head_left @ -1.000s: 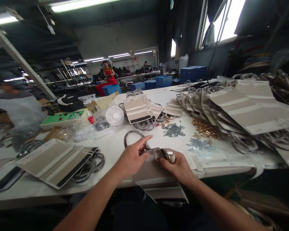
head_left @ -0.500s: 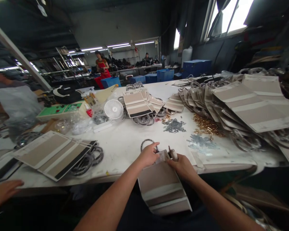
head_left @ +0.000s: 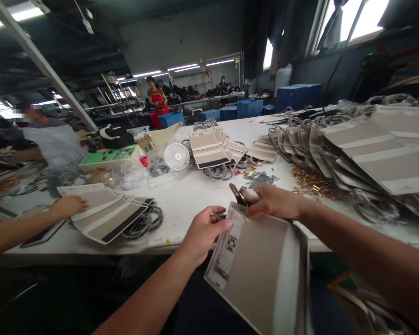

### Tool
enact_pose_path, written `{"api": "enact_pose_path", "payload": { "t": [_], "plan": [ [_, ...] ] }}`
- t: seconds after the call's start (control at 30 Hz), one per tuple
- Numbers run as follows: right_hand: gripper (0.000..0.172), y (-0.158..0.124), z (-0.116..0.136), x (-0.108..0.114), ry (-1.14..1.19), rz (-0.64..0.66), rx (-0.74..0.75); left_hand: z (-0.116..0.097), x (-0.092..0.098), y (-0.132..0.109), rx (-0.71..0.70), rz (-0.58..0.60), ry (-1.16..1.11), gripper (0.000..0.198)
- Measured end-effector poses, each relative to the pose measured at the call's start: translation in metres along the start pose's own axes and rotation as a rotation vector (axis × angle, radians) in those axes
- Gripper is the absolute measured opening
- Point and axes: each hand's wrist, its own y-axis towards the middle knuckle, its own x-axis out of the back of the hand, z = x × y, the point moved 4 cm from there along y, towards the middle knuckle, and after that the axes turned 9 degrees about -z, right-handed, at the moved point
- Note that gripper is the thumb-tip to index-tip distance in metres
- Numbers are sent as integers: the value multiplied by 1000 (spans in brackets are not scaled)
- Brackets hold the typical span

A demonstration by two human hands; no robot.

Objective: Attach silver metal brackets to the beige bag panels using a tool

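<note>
The upper corner of the beige panel (head_left: 261,265) is pinched between thumb and fingers of the left hand (head_left: 204,230). Just beyond, the right hand (head_left: 277,203) is closed round a small tool (head_left: 244,194) set at the panel's top edge. The panel is held clear of the table (head_left: 185,200), sloping toward the body. Stacked panels (head_left: 370,153) right of the grip look finished, while loose gold fittings (head_left: 309,181) beyond it suggest more is left. Half a second ago the panel hung striped end down; it has since been raised and turned.

L hand (head_left: 204,231) grips beige bag panel (head_left: 261,265) top edge; R hand (head_left: 275,202) holds tool (head_left: 242,194) w/ fingers closed.
</note>
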Motion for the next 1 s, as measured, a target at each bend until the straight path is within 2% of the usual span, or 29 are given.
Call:
{"api": "enact_pose_path", "payload": {
  "t": [0.07,0.13,0.23,0.33,0.43,0.5,0.57,0.63,0.7,0.87,1.0],
  "plan": [
    [18,6,22,1,-182,69,46,11,0,-15,49,-35,-114,59],
    [18,18,26,-8,-334,118,79,34,0,-21,62,-71,-145,59],
    [14,44,-1,-35,-400,176,90,77,2,-15,69,-117,-83,52],
    [10,69,-44,-59,-372,215,72,107,11,-5,26,-141,147,40],
    [12,86,-80,-69,-342,228,49,109,21,-2,-221,-159,587,48],
    [14,94,-95,-68,-323,226,38,103,21,-4,-466,-161,886,45],
    [16,98,-103,-66,-311,214,35,98,16,-8,-717,-149,1072,37],
    [17,99,-108,-64,-312,177,34,98,9,-9,-919,-112,1130,36],
    [18,97,-111,-62,-322,108,25,101,5,-6,-1022,-96,1132,40],
    [29,75,-110,-58,-397,-194,20,111,7,8,-1073,-144,1117,47],
    [43,46,-107,-40,-418,-451,117,116,10,15,-1146,-188,1097,46]
  ]
}}
